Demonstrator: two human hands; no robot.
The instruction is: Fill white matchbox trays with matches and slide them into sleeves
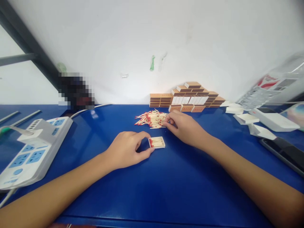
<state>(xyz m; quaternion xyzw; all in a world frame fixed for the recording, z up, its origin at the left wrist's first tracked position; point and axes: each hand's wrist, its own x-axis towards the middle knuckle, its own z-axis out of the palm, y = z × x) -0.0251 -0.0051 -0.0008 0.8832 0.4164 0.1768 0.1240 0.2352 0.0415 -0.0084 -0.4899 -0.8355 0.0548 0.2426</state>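
Already part-filled, the tray (158, 147) at frame centre is gripped by the left hand (128, 148), while loose matches (154, 119) left above are reached by the narrowly pinched right hand (182, 126), its hold unclear.

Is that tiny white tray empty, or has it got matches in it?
Not empty: red-headed matches lie inside the tray, which the left hand holds at one end.

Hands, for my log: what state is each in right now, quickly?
Left hand: holding the matchbox tray by one end.
Right hand: fingers curled at the match pile; whether they grip a match cannot be told.
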